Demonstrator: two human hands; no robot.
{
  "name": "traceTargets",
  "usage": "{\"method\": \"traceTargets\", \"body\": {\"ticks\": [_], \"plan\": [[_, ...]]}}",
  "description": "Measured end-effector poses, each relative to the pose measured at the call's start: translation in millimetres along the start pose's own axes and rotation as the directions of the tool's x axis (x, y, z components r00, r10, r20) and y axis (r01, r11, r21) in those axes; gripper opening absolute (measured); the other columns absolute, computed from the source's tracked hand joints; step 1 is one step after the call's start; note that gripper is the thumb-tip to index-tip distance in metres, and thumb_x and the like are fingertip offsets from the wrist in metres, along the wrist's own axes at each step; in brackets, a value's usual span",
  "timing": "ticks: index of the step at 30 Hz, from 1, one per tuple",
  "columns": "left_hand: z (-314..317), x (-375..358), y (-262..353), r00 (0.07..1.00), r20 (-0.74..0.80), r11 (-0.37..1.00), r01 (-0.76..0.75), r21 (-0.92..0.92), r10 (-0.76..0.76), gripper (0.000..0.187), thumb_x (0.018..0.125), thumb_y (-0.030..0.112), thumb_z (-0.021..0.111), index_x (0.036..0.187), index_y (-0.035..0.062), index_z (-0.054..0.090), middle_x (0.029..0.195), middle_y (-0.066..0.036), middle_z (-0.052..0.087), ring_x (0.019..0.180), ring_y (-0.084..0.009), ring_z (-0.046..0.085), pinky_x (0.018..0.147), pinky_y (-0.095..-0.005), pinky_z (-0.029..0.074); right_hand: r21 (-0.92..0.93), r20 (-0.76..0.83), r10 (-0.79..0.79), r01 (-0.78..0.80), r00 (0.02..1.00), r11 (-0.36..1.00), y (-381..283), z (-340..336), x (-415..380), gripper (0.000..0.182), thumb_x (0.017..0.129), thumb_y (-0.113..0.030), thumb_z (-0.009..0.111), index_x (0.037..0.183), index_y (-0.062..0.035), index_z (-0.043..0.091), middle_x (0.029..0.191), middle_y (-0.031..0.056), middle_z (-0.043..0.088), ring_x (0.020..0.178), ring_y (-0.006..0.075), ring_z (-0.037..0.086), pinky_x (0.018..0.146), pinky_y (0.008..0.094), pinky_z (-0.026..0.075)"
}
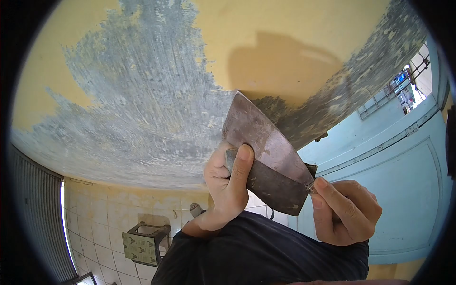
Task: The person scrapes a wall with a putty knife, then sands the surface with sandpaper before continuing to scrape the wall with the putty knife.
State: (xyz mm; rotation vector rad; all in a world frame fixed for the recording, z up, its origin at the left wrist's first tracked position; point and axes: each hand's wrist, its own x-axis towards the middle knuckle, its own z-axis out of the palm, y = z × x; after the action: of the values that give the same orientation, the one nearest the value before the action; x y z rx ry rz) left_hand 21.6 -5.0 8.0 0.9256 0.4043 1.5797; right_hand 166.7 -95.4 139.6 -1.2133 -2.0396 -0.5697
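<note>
A wide metal scraper with a rusty brown blade rests its top edge against the yellow wall, at the border of a scraped grey patch. My left hand grips the blade's lower left side, thumb pressed flat on its face. My right hand holds the scraper's handle at the blade's lower right corner, index finger stretched along it. A dark sleeve covers my forearms below.
A light blue door stands to the right of the wall, with a barred opening above it. Below lie a pale tiled floor, a small stool and a corrugated shutter at the left.
</note>
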Motion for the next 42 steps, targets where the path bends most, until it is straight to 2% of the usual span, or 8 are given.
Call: {"method": "traceTargets", "body": {"ticks": [6, 8, 12, 17, 29, 36, 38, 42], "plan": [[5, 2, 4, 0.999, -0.048, 0.997, -0.012, -0.078, 0.008, 0.018, 0.105, 0.018, 0.053, 0.097, 0.0030, 0.059, 0.090, 0.001, 0.061, 0.080, -0.0039, 0.051, 0.072, -0.0200, 0.040, -0.014, 0.020, 0.019, -0.019, 1.000, 1.000, -8, -5, 3, 0.038, 0.069, -0.004, 0.081, 0.106, -0.0089, 0.078, 0.059, -0.0016, 0.059, 0.042, 0.0083, 0.054, 0.038, 0.0226, 0.037], [1, 2, 3, 1.000, -0.015, 0.999, -0.011, -0.035, 0.011, 0.018, 0.106, 0.018, 0.053, 0.097, 0.0030, 0.059, 0.090, 0.000, 0.061, 0.080, -0.0038, 0.051, 0.072, -0.0199, 0.040, 0.017, 0.150, 0.111, -0.115, 0.983, 0.993, -13, -16, 6, 0.034, 0.074, 0.003, 0.076, 0.108, 0.0019, 0.074, 0.066, 0.0104, 0.068, 0.051, 0.0149, 0.062, 0.047, 0.0239, 0.047], [8, 6, 7, 0.998, -0.061, 0.996, -0.035, -0.077, 0.030, 0.020, 0.106, 0.019, 0.052, 0.096, 0.0034, 0.058, 0.089, 0.001, 0.061, 0.080, -0.0036, 0.051, 0.071, -0.0201, 0.040, 0.042, 0.116, 0.074, -0.079, 0.991, 0.996, -10, -6, 8, 0.034, 0.074, 0.003, 0.077, 0.108, 0.0017, 0.074, 0.066, 0.0098, 0.067, 0.051, 0.0145, 0.062, 0.046, 0.0236, 0.046], [5, 4, 3, 0.999, -0.040, 0.999, -0.029, -0.014, 0.028, 0.020, 0.106, 0.019, 0.051, 0.095, 0.0035, 0.058, 0.087, 0.001, 0.060, 0.078, -0.0036, 0.051, 0.069, -0.0208, 0.040, 0.016, -0.002, 0.092, -0.092, 0.996, 0.996, -6, -4, 0, 0.040, 0.069, -0.006, 0.084, 0.108, -0.0113, 0.078, 0.060, -0.0011, 0.060, 0.043, 0.0089, 0.055, 0.039, 0.0232, 0.039], [5, 6, 2, 0.999, -0.054, 0.994, 0.004, -0.110, -0.010, 0.019, 0.106, 0.020, 0.052, 0.100, 0.0032, 0.059, 0.091, -0.001, 0.063, 0.078, -0.0052, 0.054, 0.069, -0.0214, 0.043, -0.007, -0.053, -0.031, 0.031, 0.998, 0.999, -9, 4, 6, 0.036, 0.069, -0.002, 0.081, 0.104, -0.0072, 0.078, 0.058, -0.0004, 0.057, 0.042, 0.0080, 0.051, 0.036, 0.0234, 0.033], [4, 6, 4, 0.999, -0.033, 0.994, -0.004, -0.113, 0.000, 0.020, 0.106, 0.018, 0.051, 0.097, 0.0027, 0.060, 0.089, -0.002, 0.064, 0.077, -0.0053, 0.055, 0.069, -0.0215, 0.043, -0.030, 0.041, 0.052, -0.050, 0.998, 0.998, -17, -7, 11, 0.036, 0.068, -0.002, 0.081, 0.104, -0.0068, 0.078, 0.057, 0.0001, 0.057, 0.043, 0.0080, 0.052, 0.036, 0.0232, 0.033], [4, 6, 5, 0.999, -0.037, 0.994, 0.000, -0.107, -0.004, 0.020, 0.106, 0.018, 0.051, 0.096, 0.0029, 0.060, 0.089, -0.002, 0.063, 0.077, -0.0051, 0.054, 0.068, -0.0213, 0.043, 0.031, 0.079, 0.028, -0.031, 0.996, 0.999, -19, -7, 11, 0.034, 0.073, 0.007, 0.075, 0.106, 0.0014, 0.075, 0.065, 0.0106, 0.066, 0.048, 0.0144, 0.059, 0.044, 0.0232, 0.043], [5, 4, 8, 1.000, -0.010, 1.000, -0.018, -0.006, 0.018, 0.021, 0.107, 0.017, 0.050, 0.095, 0.0031, 0.060, 0.088, -0.002, 0.063, 0.076, -0.0050, 0.054, 0.067, -0.0213, 0.043, 0.037, 0.083, 0.084, -0.087, 0.993, 0.996, -21, -12, 16, 0.033, 0.072, 0.006, 0.076, 0.104, 0.0010, 0.076, 0.064, 0.0093, 0.065, 0.048, 0.0144, 0.059, 0.043, 0.0229, 0.043]]}}
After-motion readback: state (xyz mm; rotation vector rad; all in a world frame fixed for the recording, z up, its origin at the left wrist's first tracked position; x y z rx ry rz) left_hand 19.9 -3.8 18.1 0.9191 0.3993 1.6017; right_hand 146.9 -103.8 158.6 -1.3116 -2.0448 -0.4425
